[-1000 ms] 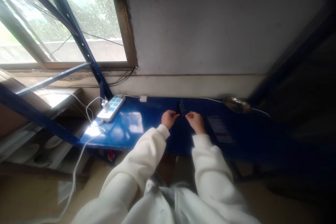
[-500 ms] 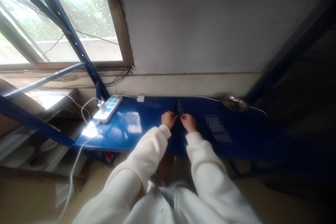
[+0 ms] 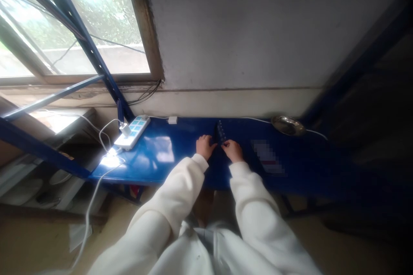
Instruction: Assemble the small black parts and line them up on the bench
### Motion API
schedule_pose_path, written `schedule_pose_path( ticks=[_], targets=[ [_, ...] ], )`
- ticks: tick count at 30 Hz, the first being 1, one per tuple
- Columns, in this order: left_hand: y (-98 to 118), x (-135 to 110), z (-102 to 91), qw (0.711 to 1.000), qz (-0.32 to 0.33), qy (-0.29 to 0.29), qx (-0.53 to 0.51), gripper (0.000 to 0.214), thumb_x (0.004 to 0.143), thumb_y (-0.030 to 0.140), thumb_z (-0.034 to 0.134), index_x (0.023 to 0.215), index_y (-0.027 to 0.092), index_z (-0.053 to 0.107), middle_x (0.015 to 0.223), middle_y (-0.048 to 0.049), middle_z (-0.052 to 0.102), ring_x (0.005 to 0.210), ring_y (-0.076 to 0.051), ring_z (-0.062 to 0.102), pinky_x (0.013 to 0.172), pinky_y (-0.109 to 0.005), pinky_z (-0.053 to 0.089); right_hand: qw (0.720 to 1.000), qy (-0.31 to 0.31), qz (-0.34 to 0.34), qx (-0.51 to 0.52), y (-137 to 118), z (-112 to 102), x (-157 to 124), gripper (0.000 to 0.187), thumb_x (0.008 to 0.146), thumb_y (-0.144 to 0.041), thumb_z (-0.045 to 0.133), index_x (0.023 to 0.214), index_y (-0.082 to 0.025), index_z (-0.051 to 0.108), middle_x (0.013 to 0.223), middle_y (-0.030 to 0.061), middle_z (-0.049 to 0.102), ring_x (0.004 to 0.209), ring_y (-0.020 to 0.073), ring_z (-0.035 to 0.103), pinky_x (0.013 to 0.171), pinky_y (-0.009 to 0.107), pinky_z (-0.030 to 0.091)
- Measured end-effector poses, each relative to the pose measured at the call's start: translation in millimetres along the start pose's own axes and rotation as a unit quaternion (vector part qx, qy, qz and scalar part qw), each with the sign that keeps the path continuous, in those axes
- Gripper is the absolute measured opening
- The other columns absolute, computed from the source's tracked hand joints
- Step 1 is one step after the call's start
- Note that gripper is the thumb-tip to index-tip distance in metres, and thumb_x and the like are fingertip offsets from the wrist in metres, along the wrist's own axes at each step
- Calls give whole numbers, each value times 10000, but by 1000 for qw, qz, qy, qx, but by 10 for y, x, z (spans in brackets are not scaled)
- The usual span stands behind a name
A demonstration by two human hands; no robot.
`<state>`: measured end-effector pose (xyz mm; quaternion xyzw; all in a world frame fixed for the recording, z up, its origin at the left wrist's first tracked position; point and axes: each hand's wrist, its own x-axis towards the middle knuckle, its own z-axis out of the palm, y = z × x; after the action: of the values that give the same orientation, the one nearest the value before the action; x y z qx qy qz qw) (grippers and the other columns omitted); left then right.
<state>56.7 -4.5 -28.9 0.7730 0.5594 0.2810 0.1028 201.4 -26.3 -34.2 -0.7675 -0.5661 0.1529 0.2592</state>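
Observation:
A narrow dark strip (image 3: 221,131) with a row of small pale bumps rises between my hands above the blue tabletop. Its exact kind is too small and dim to make out. My right hand (image 3: 233,151) has thumb and fingers pinched at the strip's near end. On the other side, my left hand (image 3: 205,146) is curled with thumb and fingertips at the dark left part of the strip. The fingertips' contact there is partly lost in shadow.
A blue table (image 3: 180,133) stands against the wall. On it are a white power strip (image 3: 133,132) with a plugged-in charger, a white adapter (image 3: 172,120), a shiny metal dish (image 3: 288,125) and a pixelated flat item (image 3: 267,157). A white cable (image 3: 88,215) hangs off the left edge.
My left hand has shifted slightly left, and its thumb and fingers are a little farther apart. My right hand stays nearly still at the strip.

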Motion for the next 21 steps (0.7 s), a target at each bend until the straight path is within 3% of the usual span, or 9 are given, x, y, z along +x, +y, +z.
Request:
schedule_pose_path(
  ticks=[6, 14, 17, 21],
  targets=[
    [39, -90, -84, 992, 98, -33, 73, 372, 877, 305, 420, 1235, 241, 502, 1022, -88, 577, 921, -221, 493, 760, -346, 347, 1000, 9, 6, -10, -48, -16, -25, 183, 748, -294, 569, 872, -191, 654, 888, 60, 678, 845, 195, 618, 709, 283, 411],
    [93, 9, -92, 993, 89, -27, 77, 246, 861, 204, 434, 1013, 191, 628, 967, -85, 605, 904, -208, 504, 778, -353, 336, 999, 36, -18, -13, -71, 16, -47, 159, 776, -260, 520, 827, -196, 657, 865, 53, 684, 811, 173, 615, 705, 272, 399],
    [103, 69, -217, 997, 67, 3, 35, 161, 826, 214, 508, 914, 185, 640, 920, -66, 623, 876, -201, 524, 771, -343, 350, 998, 51, -32, -2, -102, -7, -57, 159, 769, -255, 514, 803, -188, 654, 827, 47, 678, 769, 164, 608, 679, 257, 398],
    [72, 177, -576, 993, 60, 78, -64, 114, 780, 258, 585, 849, 188, 643, 860, -55, 643, 798, -183, 545, 743, -317, 384, 993, 85, -75, 21, -244, -104, -70, 152, 749, -269, 516, 749, -185, 643, 743, 37, 650, 687, 149, 581, 628, 245, 395]
  ],
)
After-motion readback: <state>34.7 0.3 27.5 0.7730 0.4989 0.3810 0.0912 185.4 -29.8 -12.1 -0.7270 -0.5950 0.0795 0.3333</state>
